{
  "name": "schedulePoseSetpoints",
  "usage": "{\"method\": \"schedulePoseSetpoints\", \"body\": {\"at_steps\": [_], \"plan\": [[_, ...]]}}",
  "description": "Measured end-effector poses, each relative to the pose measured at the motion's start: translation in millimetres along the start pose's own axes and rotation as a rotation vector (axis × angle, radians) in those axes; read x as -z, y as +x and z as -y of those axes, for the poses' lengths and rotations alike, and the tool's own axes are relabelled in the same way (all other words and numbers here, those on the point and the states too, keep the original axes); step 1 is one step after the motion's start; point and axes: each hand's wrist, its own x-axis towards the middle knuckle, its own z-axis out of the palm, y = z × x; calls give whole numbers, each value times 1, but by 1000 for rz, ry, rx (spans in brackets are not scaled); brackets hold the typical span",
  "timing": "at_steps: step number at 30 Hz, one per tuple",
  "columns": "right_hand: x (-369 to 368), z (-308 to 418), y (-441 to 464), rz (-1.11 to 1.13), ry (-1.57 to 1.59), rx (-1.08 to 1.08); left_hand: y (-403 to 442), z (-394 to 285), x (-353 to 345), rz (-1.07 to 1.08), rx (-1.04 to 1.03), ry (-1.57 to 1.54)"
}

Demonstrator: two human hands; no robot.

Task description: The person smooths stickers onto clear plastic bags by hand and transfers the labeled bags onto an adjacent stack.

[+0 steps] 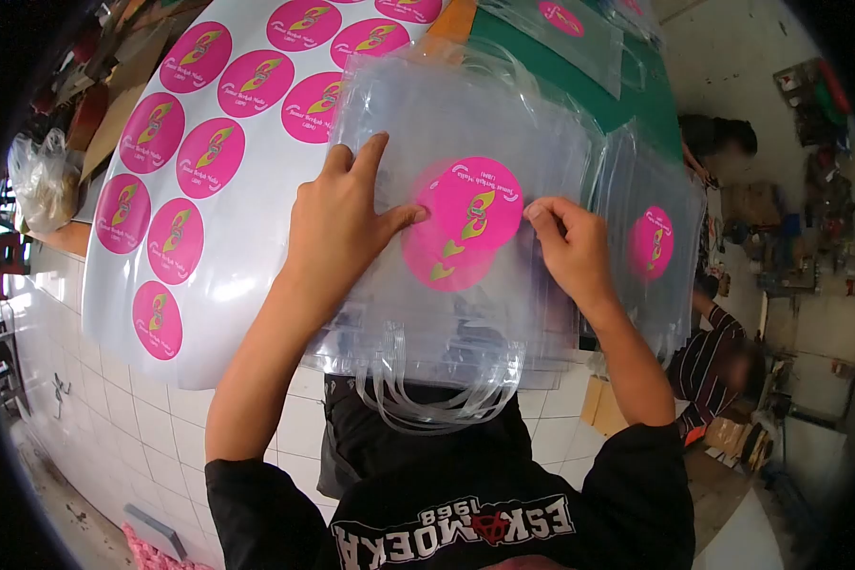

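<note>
"Sticker [483,195], round and pink, lies over a clear bag [427,114] between a worker's two hands. How are the fingers set?"

"Left hand [337,204] spread wide on the plastic, its thumb by the near-side rim of pink; right hand [575,247] pinched narrow, apparently holding the sticker's opposite edge."

"And what does careful work call for?"

"A light pinch, I'd judge, with the film held taut and the print kept straight. Pressing from the middle outward should chase off bubbles; haste could leave a crease. The pink showing below may mislead the eye when centering."

"And the surface?"

"Green counter [654,106], partly under the bags. A white sheet [228,214] of matching rounds spreads to the left; another pile [617,190] sits at the right."

"Beyond it?"

"White tiles [138,408] underfoot, a knotted plastic sack [46,185] at far left, and two people at right, one in a striped sleeve [722,323]."
</note>
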Motion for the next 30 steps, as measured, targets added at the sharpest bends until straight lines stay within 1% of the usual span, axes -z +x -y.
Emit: {"method": "schedulePoseSetpoints", "body": {"at_steps": [1,3,7,9,13,15,16,18,19,21,22,24,25,27,28,30], "plan": [[-2,4,-1,1,-1,-1,0,0,0,1,1,-1],[-8,10,-3,-40,-157,118,1,-2,0,-1,1,25],[-12,12,-2,-42,-192,152,1,-3,0,-10,26,8],[-14,10,-2,-92,-228,233,1,-5,1,-9,38,13],[-17,-2,1,-139,-255,260,0,-3,0,-8,36,10],[-16,-11,5,-226,-216,280,0,-2,0,13,26,26],[-12,-11,6,-230,-219,287,0,-1,0,6,24,24],[-5,-10,8,-123,-119,155,-1,1,-2,-17,0,-15],[-3,-9,6,-130,-122,162,-2,2,-3,-26,-5,-16],[0,-3,4,-7,76,78,-2,3,-4,-36,3,-15],[1,3,2,-11,76,82,-2,2,-4,-41,0,-14],[-3,16,-4,47,-210,86,-3,0,-3,-75,1,-22],[-7,15,-6,40,-204,84,-4,-1,-4,-74,-6,-16],[-16,6,-6,-107,-285,230,-5,0,-5,-104,-29,-44],[-18,0,-3,-121,-284,236,-5,1,-5,-114,-40,-40],[-20,-13,4,-229,-209,328,-7,5,-6,-125,-111,-100]]}}
